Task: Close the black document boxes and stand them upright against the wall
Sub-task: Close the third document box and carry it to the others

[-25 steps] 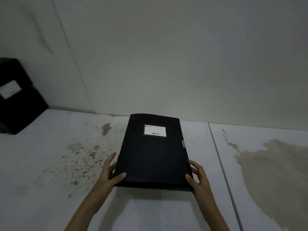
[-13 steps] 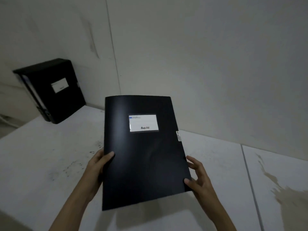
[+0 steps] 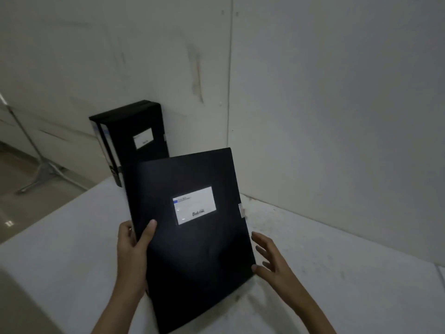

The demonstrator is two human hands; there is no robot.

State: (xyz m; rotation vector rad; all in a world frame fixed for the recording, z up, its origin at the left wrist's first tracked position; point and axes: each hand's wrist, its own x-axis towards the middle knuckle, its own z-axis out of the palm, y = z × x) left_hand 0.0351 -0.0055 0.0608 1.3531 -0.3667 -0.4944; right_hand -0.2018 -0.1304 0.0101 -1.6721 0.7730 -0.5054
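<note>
A closed black document box [image 3: 192, 256] with a white label on its front is lifted off the white table [image 3: 337, 273] and tilted towards me. My left hand [image 3: 133, 242] grips its left edge, thumb on the front face. My right hand [image 3: 269, 259] touches the lower right edge with the thumb, the fingers spread apart beside it. Behind it, two black document boxes [image 3: 134, 141] stand upright against the wall [image 3: 337, 104] at the table's far left corner; the held box hides their lower right part.
The table's left edge [image 3: 60, 213] drops to a shiny floor, where a metal stand [image 3: 38, 169] rests on splayed feet. Wall panels close off the back of the table.
The box has been lifted from flat on the table and carried left towards the standing boxes. My view has swung left, bringing those boxes nearer the centre. My right fingers have spread.
</note>
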